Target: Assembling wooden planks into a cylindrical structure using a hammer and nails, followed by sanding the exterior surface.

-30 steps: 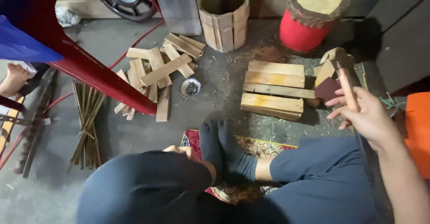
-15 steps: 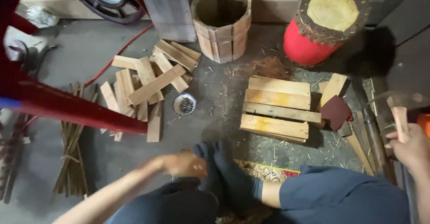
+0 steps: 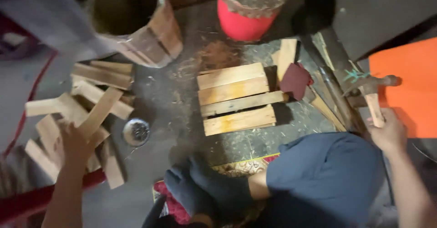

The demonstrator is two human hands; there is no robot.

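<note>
Seated on the floor (image 3: 182,105), legs crossed over a patterned mat (image 3: 236,166). Left hand (image 3: 75,141) is out over the loose pile of wooden slats (image 3: 86,114), resting on one angled slat; motion blur hides whether its fingers are closed on that slat or only touching it, so I cannot tell. Right hand (image 3: 387,132) has its fingers wrapped around the wooden handle of a hammer (image 3: 371,93), head pointing up and away, beside an orange sheet (image 3: 405,84). Four flat planks (image 3: 236,98) lie side by side ahead of the knees; a small round metal cup (image 3: 135,131) sits just beside the slat pile; a stave bucket (image 3: 136,20) and a red drum-like stool (image 3: 248,9) stand farther off. Risks, as judged: the slats are stacked crisscross, so pulling one from within could tip its neighbours and knock the metal cup over. Splinters are likely on bare skin. The hammer is held out at the side while attention goes left; its head could catch the long sticks (image 3: 334,91) leaning near it or drop toward the knee if the grip slackens.
</note>
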